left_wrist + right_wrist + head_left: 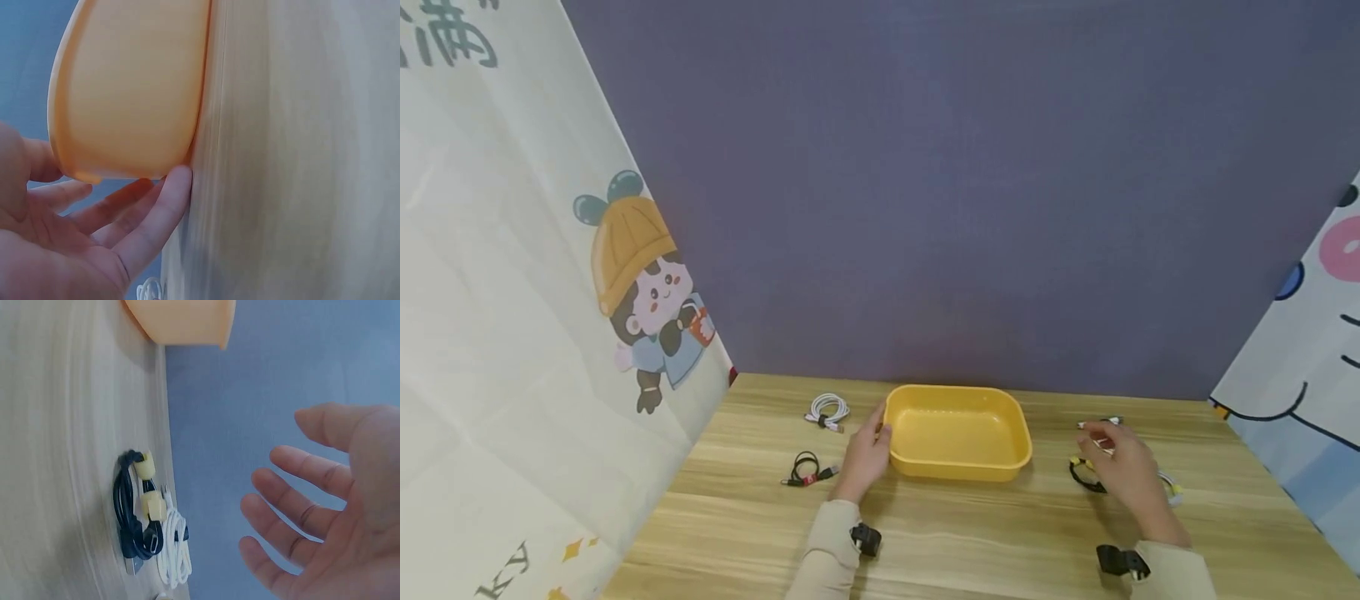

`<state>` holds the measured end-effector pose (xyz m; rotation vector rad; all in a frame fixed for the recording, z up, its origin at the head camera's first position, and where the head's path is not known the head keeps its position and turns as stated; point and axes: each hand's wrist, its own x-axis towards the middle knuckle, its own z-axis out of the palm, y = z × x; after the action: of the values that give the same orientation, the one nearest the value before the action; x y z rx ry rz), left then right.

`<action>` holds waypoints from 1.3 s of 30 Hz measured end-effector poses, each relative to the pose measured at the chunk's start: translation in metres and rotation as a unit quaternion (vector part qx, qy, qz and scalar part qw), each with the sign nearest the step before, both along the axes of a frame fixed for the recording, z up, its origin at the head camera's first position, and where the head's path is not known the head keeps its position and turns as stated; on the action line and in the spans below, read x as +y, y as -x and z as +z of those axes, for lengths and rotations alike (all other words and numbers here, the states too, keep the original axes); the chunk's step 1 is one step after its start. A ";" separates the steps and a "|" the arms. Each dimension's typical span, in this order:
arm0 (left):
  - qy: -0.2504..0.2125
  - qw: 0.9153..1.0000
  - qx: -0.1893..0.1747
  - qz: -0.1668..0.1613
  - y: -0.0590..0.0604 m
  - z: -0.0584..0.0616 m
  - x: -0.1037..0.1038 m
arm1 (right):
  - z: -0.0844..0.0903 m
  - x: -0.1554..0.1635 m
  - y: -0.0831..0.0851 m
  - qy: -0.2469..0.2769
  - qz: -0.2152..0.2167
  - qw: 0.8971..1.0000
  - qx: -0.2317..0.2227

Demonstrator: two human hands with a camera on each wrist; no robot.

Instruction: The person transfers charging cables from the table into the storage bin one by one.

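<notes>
A shallow yellow plastic basin (958, 472) with rounded corners sits on the table. At its left end, my left hand (867, 457) holds the basin's rim and outer wall; in the left wrist view the thumb is at the rim and the fingers (156, 228) lie against the side. My right hand (1123, 471) hovers at the right over several coiled cables, its fingers relaxed and spread with nothing between them. Below it are a black cable (127, 512) with pale yellow connector caps and a white cable (174, 550) bundled with a dark tie. The hand partly covers these cables in the head view.
Left of the basin lie a coiled white cable (828, 411) and a coiled black cable (807, 471) with a red tag. The wooden table (970, 533) ends against a dark blue-grey backdrop (955, 208). Printed cloth panels (497, 275) stand at both sides.
</notes>
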<state>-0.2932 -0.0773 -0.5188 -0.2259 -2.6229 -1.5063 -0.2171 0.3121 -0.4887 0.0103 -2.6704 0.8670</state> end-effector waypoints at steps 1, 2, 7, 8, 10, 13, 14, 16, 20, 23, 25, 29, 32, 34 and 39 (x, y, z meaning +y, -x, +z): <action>0.001 1.000 0.001 0.003 0.000 0.000 0.000 | 0.000 0.002 0.001 0.002 -0.001 1.000 -0.003; 0.001 1.000 0.002 0.005 0.001 0.000 0.001 | 0.000 0.004 0.003 0.002 -0.003 1.000 -0.006; 0.002 1.000 0.005 0.007 0.004 0.001 0.004 | 0.001 0.012 0.009 0.006 -0.010 0.999 -0.034; 0.000 1.000 0.005 0.007 0.004 0.001 0.004 | 0.000 0.013 0.010 0.006 -0.010 0.999 -0.042; -0.003 1.000 0.009 0.007 0.005 0.001 0.006 | -0.001 0.016 0.013 0.010 -0.007 0.998 -0.059; -0.002 1.000 0.014 0.004 0.006 0.000 0.008 | -0.005 0.021 0.016 0.012 -0.005 0.997 -0.077; -0.001 1.000 0.012 0.003 0.006 0.000 0.009 | -0.007 0.023 0.017 0.011 -0.005 0.997 -0.082; 0.002 1.000 0.008 0.002 0.006 0.000 0.011 | -0.009 0.028 0.018 0.011 -0.008 0.996 -0.092; 0.003 1.000 -0.004 0.004 0.008 0.000 0.014 | -0.011 0.037 0.023 0.001 -0.006 0.994 -0.112; 0.007 1.000 -0.002 0.010 0.009 0.000 0.016 | -0.011 0.043 0.027 -0.007 -0.003 0.992 -0.125; 0.009 1.000 -0.002 0.014 0.010 0.000 0.016 | -0.011 0.047 0.030 -0.011 -0.002 0.991 -0.136; 0.012 1.000 -0.007 0.019 0.011 -0.001 0.018 | -0.013 0.053 0.035 -0.011 -0.003 0.986 -0.164; 0.012 1.000 -0.014 0.023 0.012 -0.004 0.018 | -0.016 0.057 0.038 -0.018 -0.005 0.984 -0.178; 0.008 0.999 -0.020 0.024 0.014 -0.005 0.018 | -0.018 0.060 0.040 -0.024 -0.002 0.982 -0.186; -0.007 0.999 -0.037 0.027 0.017 -0.007 0.020 | -0.022 0.064 0.047 -0.030 0.005 0.983 -0.183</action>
<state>-0.3099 -0.0577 -0.5261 -0.0975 -2.6510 -1.5446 -0.2638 0.3761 -0.5108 -0.1341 -3.0385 0.8615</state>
